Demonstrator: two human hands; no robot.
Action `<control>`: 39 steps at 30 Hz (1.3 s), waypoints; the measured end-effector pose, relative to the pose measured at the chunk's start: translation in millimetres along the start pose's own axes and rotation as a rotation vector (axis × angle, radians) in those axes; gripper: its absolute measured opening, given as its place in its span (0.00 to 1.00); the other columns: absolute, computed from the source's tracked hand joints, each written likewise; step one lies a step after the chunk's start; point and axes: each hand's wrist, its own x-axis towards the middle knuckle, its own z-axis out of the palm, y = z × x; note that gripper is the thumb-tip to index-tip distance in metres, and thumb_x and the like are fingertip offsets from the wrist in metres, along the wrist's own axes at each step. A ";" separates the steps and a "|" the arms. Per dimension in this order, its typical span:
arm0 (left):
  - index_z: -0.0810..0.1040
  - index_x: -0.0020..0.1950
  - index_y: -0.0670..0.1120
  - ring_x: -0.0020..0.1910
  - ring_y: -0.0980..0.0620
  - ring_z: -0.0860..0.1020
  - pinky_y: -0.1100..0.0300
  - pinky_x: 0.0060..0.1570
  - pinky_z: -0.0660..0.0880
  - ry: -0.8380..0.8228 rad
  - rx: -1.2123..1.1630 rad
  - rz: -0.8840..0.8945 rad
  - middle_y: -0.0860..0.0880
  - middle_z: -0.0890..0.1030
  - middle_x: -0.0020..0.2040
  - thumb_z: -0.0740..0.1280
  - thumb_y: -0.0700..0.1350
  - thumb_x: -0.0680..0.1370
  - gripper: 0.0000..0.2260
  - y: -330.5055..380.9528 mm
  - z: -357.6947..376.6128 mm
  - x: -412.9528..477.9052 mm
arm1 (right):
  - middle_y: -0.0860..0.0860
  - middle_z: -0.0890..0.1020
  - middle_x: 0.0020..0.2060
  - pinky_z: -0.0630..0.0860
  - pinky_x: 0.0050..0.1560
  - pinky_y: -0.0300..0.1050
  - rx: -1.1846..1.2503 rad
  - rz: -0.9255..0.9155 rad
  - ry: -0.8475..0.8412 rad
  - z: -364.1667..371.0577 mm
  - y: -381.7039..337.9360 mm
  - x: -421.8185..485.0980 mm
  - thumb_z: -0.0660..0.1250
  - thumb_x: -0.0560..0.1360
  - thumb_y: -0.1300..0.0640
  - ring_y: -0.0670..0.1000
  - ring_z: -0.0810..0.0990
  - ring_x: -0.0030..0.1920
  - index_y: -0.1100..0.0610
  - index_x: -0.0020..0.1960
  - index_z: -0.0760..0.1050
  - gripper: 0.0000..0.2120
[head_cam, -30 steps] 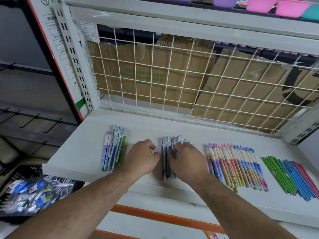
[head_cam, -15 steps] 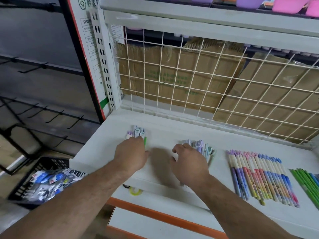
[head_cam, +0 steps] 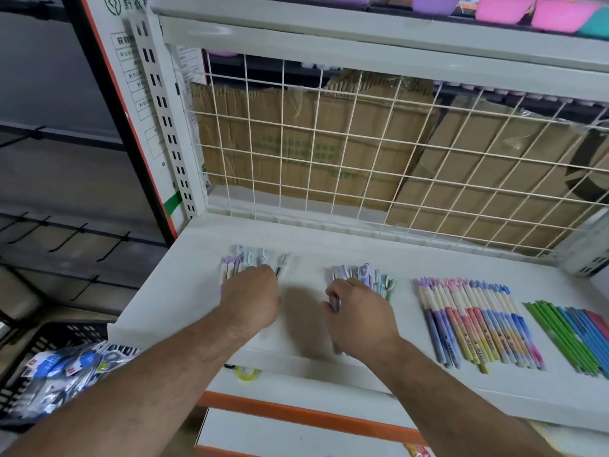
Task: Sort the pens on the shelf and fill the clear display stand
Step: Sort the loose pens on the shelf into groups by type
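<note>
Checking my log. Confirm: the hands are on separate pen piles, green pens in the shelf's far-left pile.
No: the head view shows the green pens in the shelf's far-right pile. The left hand and right hand are on separate pen piles.

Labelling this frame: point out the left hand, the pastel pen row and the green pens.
left hand (head_cam: 252, 296): head view, back of the hand.
pastel pen row (head_cam: 474, 328): head view, middle of the barrels.
green pens (head_cam: 560, 336): head view, mid-barrel.
</note>
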 end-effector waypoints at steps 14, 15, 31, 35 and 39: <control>0.73 0.60 0.43 0.53 0.47 0.81 0.59 0.42 0.70 -0.185 0.177 0.074 0.48 0.81 0.54 0.64 0.39 0.76 0.13 31.0 -6.6 -9.1 | 0.45 0.79 0.46 0.75 0.44 0.43 0.035 0.000 0.035 -6.6 17.4 -9.8 0.62 0.79 0.48 0.50 0.79 0.46 0.49 0.49 0.76 0.07; 0.74 0.60 0.44 0.53 0.47 0.81 0.59 0.42 0.71 -0.192 0.135 0.056 0.48 0.81 0.54 0.64 0.40 0.76 0.13 31.4 -8.1 -8.9 | 0.46 0.79 0.46 0.75 0.43 0.43 0.038 -0.003 0.042 -7.8 19.0 -11.1 0.62 0.79 0.48 0.50 0.78 0.46 0.49 0.48 0.76 0.07; 0.75 0.49 0.43 0.29 0.50 0.72 0.57 0.36 0.71 -0.537 -1.447 -0.087 0.44 0.75 0.33 0.63 0.42 0.80 0.04 112.3 -23.7 -33.1 | 0.47 0.79 0.32 0.72 0.32 0.38 0.689 0.142 -0.024 -43.5 54.4 -28.7 0.77 0.71 0.46 0.44 0.75 0.30 0.56 0.43 0.78 0.15; 0.78 0.51 0.42 0.29 0.48 0.76 0.55 0.36 0.71 -0.533 -1.473 -0.049 0.44 0.80 0.35 0.64 0.44 0.82 0.07 138.3 -18.0 -39.0 | 0.51 0.82 0.35 0.73 0.33 0.43 0.664 0.228 -0.029 -51.7 72.4 -35.0 0.79 0.70 0.49 0.48 0.77 0.32 0.54 0.43 0.75 0.14; 0.76 0.50 0.42 0.27 0.49 0.73 0.62 0.25 0.62 -0.563 -1.523 -0.043 0.46 0.77 0.30 0.63 0.45 0.83 0.07 164.3 -17.2 -44.5 | 0.53 0.83 0.35 0.72 0.30 0.41 0.753 0.311 -0.012 -63.6 95.4 -42.6 0.75 0.72 0.55 0.47 0.78 0.29 0.56 0.45 0.77 0.08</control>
